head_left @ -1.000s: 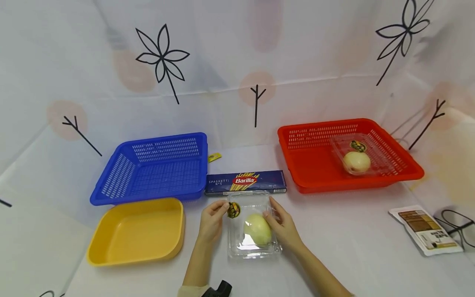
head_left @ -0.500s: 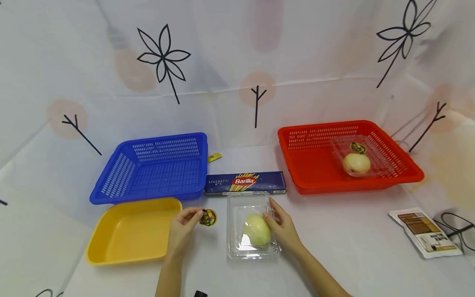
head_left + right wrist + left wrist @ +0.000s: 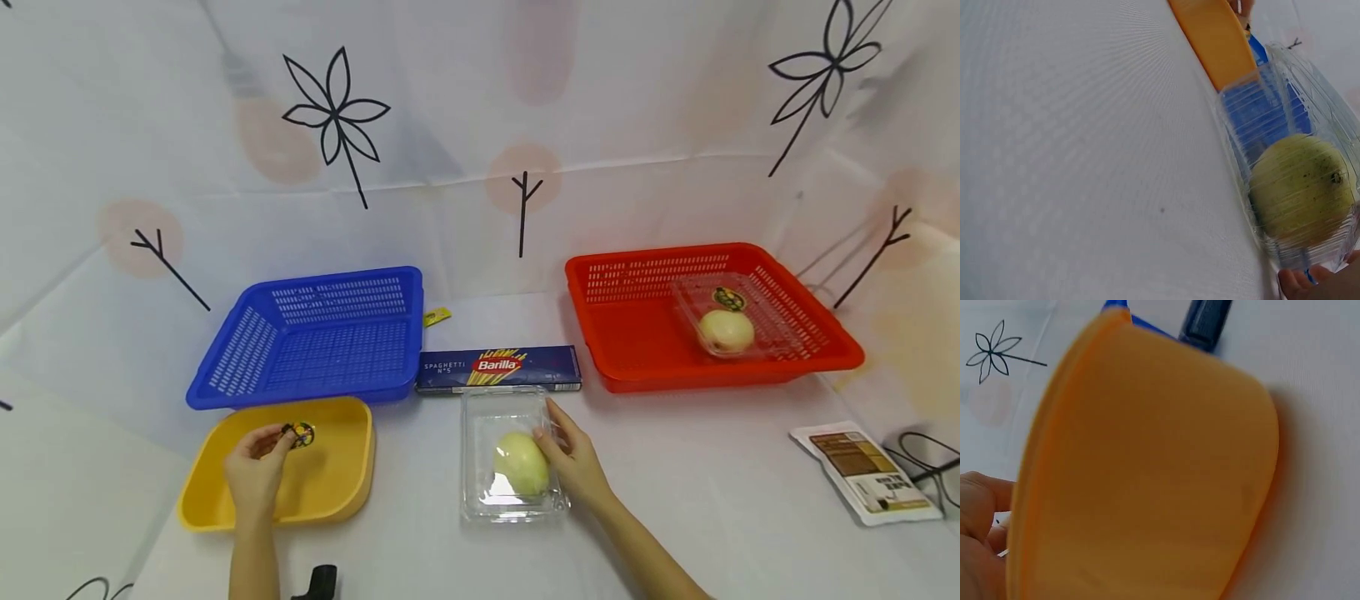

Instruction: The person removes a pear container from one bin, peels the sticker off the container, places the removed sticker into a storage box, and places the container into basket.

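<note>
My left hand (image 3: 257, 473) is over the yellow tub (image 3: 341, 471) in the head view, pinching a round black-and-yellow sticker (image 3: 304, 434) between thumb and fingers. In the left wrist view the tub's wall (image 3: 1147, 456) hides most of that hand. At the middle of the table stands a clear plastic clamshell box (image 3: 487, 408), lid down. Inside it lies a round, pale yellow-green fruit (image 3: 521, 463); its kind is unclear, though the right wrist view shows speckled skin and a dark stem spot. My right hand (image 3: 576, 462) grips the box's right side, thumb on top.
Behind the box lies a blue spaghetti box (image 3: 498, 368). A blue basket (image 3: 345, 350) stands behind the tub. The red basket (image 3: 630, 350) at right holds another clear box with a pale fruit (image 3: 726, 332). A white-and-brown pouch (image 3: 866, 471) lies far right.
My left hand has pulled the sticker off the clamshell box and carried it left to over the yellow tub. My right hand has stayed on the box.
</note>
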The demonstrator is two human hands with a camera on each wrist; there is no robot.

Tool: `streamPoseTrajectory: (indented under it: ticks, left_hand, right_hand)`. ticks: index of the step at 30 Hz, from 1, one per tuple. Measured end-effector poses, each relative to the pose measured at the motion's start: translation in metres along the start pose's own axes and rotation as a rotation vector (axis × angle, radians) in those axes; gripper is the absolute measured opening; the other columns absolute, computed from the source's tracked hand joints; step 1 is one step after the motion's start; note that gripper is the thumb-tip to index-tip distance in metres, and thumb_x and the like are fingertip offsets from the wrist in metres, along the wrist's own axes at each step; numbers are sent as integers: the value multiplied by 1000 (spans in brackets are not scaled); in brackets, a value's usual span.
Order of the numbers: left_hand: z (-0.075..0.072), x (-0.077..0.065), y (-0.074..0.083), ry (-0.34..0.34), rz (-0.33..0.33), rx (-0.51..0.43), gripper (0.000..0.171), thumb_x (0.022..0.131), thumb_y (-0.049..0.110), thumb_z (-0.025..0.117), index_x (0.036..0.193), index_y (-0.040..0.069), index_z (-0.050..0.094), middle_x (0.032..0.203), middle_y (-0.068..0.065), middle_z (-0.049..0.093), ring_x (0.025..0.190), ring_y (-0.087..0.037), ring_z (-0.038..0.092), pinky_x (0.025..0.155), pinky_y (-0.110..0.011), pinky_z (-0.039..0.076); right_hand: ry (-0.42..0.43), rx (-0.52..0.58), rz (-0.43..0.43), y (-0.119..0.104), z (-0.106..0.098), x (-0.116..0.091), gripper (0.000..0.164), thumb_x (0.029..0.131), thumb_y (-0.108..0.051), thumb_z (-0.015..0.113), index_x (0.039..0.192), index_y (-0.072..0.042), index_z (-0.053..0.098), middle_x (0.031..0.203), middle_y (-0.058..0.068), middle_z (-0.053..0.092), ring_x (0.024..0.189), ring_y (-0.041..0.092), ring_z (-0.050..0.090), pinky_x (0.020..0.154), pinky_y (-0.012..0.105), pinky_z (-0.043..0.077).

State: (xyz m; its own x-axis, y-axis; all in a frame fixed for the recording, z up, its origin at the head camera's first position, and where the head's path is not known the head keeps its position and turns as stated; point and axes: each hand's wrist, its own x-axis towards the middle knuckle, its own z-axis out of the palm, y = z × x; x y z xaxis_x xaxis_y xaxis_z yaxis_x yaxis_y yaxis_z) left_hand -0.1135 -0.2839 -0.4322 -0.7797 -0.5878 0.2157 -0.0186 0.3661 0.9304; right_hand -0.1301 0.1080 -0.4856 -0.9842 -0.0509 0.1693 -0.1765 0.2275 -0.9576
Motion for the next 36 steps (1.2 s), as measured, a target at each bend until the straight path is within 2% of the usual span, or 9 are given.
streamPoseTrajectory:
  ticks: [5, 7, 13, 16, 22, 25, 30, 32, 36]
  left_hand:
    - [-12, 22, -16, -46, -83, 71, 29, 80, -1, 69, 103, -16, 61, 64, 22, 53, 62, 7, 50, 55, -10, 43]
    - [-17, 29, -19, -89, -119, 108, 31, 80, 0, 69, 105, -16, 60, 65, 19, 54, 62, 7, 50, 54, -13, 45]
    - [-28, 46, -27, -252, -157, 283, 36, 82, 5, 68, 110, -15, 57, 80, -3, 61, 64, 2, 48, 55, -20, 50]
    - [-32, 52, -29, -342, -157, 344, 37, 83, 4, 66, 111, -16, 54, 87, -16, 62, 66, -4, 52, 56, -22, 50]
    - [-36, 58, -31, -564, -85, 477, 37, 78, -2, 64, 108, -21, 52, 96, -33, 60, 76, -24, 59, 57, -23, 48]
    - [-34, 59, -33, -585, -67, 542, 38, 75, -2, 64, 108, -19, 54, 98, -33, 59, 80, -31, 58, 61, -28, 49]
    - [-32, 56, -34, -566, -42, 675, 40, 74, 2, 65, 109, -14, 52, 105, -35, 54, 92, -45, 50, 79, -49, 45]
    - [-32, 56, -33, -559, -42, 699, 40, 74, 4, 66, 109, -12, 51, 109, -38, 51, 100, -50, 43, 85, -56, 39]
    - [-33, 53, -31, -536, -42, 719, 39, 76, 7, 67, 108, -9, 51, 108, -39, 49, 105, -53, 36, 86, -59, 35]
  right_hand:
    - [-2, -8, 11, 1, -1, 0, 54, 92, -11, 57, 140, 4, 38, 140, 27, 40, 117, 44, 50, 95, 54, 42]
    - [0, -8, 12, 1, -1, 0, 54, 92, -11, 57, 140, 5, 38, 140, 27, 40, 116, 44, 50, 95, 54, 42]
    - [0, -9, 6, 1, 0, 0, 54, 92, -11, 56, 140, 5, 38, 140, 27, 40, 116, 45, 50, 95, 55, 41]
    - [0, -10, -1, 1, 0, 0, 54, 92, -11, 56, 140, 5, 38, 140, 28, 40, 116, 46, 49, 95, 56, 41]
    - [-2, -7, -2, 1, 0, 0, 54, 92, -10, 57, 140, 5, 37, 140, 28, 40, 116, 46, 50, 94, 56, 41]
    - [-3, -5, 4, 1, -1, 0, 54, 92, -11, 57, 140, 4, 37, 140, 27, 40, 116, 46, 50, 95, 56, 41]
    - [-16, -5, 30, 1, -1, 1, 55, 93, -13, 56, 141, 2, 37, 142, 26, 38, 119, 45, 48, 97, 55, 40]
    - [-18, -3, 36, 1, -1, 1, 55, 93, -14, 56, 142, 2, 37, 142, 25, 38, 119, 44, 48, 97, 54, 40]
    - [-12, 0, 32, 1, -1, 1, 55, 93, -13, 57, 141, 2, 37, 141, 26, 39, 118, 44, 49, 97, 54, 40]
